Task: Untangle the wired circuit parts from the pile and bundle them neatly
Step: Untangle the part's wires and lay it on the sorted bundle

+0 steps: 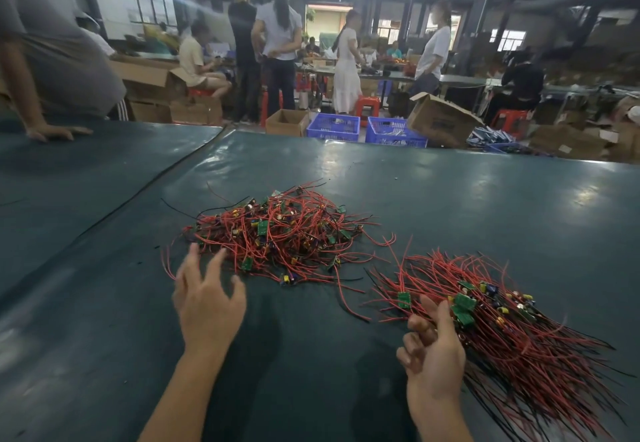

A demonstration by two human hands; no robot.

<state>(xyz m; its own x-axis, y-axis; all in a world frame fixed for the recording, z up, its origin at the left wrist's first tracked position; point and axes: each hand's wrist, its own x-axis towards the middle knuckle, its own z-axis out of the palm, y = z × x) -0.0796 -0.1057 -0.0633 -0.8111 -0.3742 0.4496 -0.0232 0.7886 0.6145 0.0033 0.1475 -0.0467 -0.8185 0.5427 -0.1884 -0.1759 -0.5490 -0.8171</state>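
A tangled pile (pixel 277 233) of red-wired circuit parts lies mid-tabletop (pixel 450 199). To its right, apart from it, lies a bundle (pixel 512 334) with wires running roughly parallel. The left hand (pixel 207 303) hovers at the pile's near edge, its grip apart, fingers spread. The right hand (pixel 433 355) lies against the bundle's left side, fingers loosely curled. Whether its grip pinches any wire cannot be told.

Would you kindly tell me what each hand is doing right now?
Left hand: open, fingers spread near the tangled pile, holding nothing.
Right hand: open, loosely curled beside the sorted bundle, nothing visibly held.
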